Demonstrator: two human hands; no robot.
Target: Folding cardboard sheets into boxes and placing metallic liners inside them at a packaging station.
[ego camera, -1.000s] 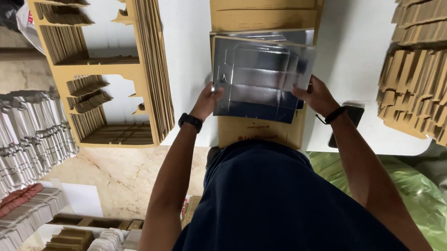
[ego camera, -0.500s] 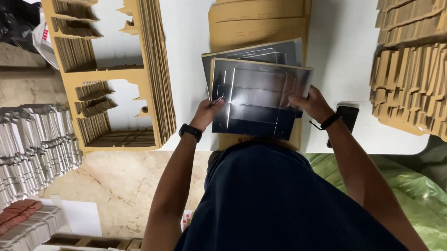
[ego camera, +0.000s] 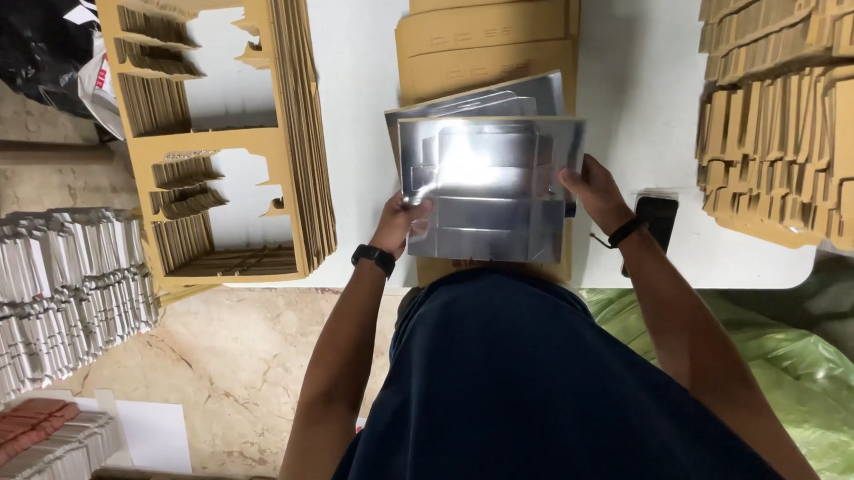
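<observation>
Head view: a silver sheet [ego camera: 490,190] is held at both edges.
Left hand [ego camera: 401,225] and right hand [ego camera: 594,191] are pinched on it, keeping it flat above the cardboard stack [ego camera: 491,34] beyond the grip.

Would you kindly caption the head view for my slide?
Both hands, left hand and right hand, hold a silver sheet above brown cardboard blanks.

The person wears a dark navy top with short sleeves, both forearms bare. On the left wrist sits a black watch [ego camera: 374,258] with a dark band. The right wrist carries a thin black band [ego camera: 622,233].
</observation>
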